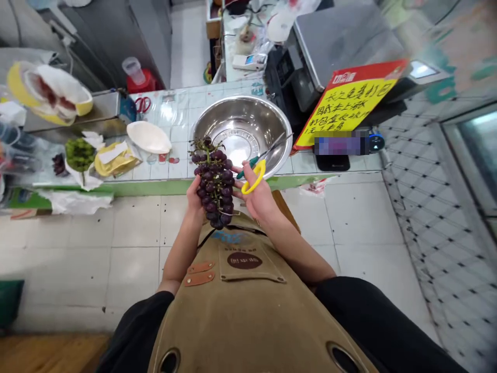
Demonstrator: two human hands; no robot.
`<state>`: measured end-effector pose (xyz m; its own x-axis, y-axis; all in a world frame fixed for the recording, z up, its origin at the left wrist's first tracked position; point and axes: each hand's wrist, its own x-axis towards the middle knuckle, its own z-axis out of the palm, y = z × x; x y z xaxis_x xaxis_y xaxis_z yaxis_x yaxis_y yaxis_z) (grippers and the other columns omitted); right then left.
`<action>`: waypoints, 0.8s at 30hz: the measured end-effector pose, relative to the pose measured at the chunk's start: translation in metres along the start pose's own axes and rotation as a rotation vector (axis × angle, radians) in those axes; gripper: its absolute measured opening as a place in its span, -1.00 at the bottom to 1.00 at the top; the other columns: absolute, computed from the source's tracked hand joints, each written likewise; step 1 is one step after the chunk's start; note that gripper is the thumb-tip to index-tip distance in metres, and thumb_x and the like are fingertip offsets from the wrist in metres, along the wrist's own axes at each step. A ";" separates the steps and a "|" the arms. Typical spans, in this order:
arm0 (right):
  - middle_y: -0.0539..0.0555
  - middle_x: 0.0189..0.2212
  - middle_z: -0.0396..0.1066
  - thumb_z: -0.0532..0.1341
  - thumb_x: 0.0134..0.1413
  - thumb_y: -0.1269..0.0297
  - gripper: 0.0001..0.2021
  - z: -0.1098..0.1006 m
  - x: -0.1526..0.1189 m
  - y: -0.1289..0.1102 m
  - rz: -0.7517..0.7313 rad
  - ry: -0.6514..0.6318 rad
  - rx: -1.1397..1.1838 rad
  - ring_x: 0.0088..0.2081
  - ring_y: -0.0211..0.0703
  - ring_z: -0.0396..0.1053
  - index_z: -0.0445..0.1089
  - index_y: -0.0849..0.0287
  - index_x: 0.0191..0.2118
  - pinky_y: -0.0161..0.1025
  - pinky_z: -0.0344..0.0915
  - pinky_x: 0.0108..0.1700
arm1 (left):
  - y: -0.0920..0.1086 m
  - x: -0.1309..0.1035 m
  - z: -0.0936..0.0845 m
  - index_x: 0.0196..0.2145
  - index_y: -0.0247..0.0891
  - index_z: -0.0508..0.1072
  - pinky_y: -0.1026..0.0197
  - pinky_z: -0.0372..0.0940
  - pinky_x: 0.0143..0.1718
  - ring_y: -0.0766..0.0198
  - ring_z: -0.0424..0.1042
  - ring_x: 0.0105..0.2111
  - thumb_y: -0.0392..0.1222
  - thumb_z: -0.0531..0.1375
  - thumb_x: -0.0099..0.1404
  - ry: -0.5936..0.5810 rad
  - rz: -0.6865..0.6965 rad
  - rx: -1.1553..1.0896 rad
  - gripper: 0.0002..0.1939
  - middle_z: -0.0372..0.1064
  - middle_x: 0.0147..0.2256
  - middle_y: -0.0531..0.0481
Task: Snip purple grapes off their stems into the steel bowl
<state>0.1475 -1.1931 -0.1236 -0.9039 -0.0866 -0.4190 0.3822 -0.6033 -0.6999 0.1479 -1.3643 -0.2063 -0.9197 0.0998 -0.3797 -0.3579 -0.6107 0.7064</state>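
In the head view, the left hand (194, 196) and right hand (257, 196) grip dark grapes (214, 184) and scissors (254, 176) at the counter's (176, 167) near edge; the bowl (279, 119) blocks the middle, a sign (345, 106) right.

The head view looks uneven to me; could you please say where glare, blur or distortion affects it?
Head view: white glare spots the steel bowl; the grapes look fairly sharp; the cups at the left edge look smeared and stretched; a pixelated patch hides detail below the yellow sign.
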 end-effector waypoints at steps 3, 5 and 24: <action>0.00 -0.04 0.55 0.47 0.18 -0.08 -0.55 0.008 0.020 -0.021 -0.037 0.047 -0.075 -0.08 -0.08 0.59 0.36 -0.01 0.03 -0.14 0.57 -0.16 | 0.027 0.042 0.007 0.02 -0.20 0.61 -0.37 0.37 0.35 -0.28 0.49 0.29 0.43 0.28 0.24 -0.077 -0.119 -0.022 -0.31 0.63 0.07 -0.18; 0.02 -0.10 0.53 0.48 0.14 -0.18 -0.49 0.005 0.031 -0.033 -0.069 0.104 -0.189 -0.07 -0.06 0.57 0.39 0.00 0.02 -0.13 0.56 -0.12 | 0.046 0.064 0.016 0.05 -0.24 0.60 -0.33 0.41 0.30 -0.29 0.53 0.24 0.43 0.28 0.22 -0.121 -0.216 -0.038 -0.27 0.63 0.05 -0.24; -0.05 -0.51 0.33 0.28 0.17 -0.51 -0.32 -0.067 0.102 -0.057 0.489 -0.633 -0.076 -0.40 -0.15 0.53 0.39 0.15 -0.20 -0.35 0.39 -0.55 | 0.088 0.184 0.002 -0.06 -0.26 0.64 -0.17 0.61 -0.07 -0.19 0.69 -0.10 0.40 0.12 0.31 -0.020 -0.471 0.237 -0.32 0.67 -0.25 -0.22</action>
<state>0.0464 -1.1147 -0.1653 -0.5592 -0.7742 -0.2965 0.7545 -0.3271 -0.5689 -0.0531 -1.3982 -0.2130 -0.6524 0.3369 -0.6788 -0.7578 -0.3021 0.5784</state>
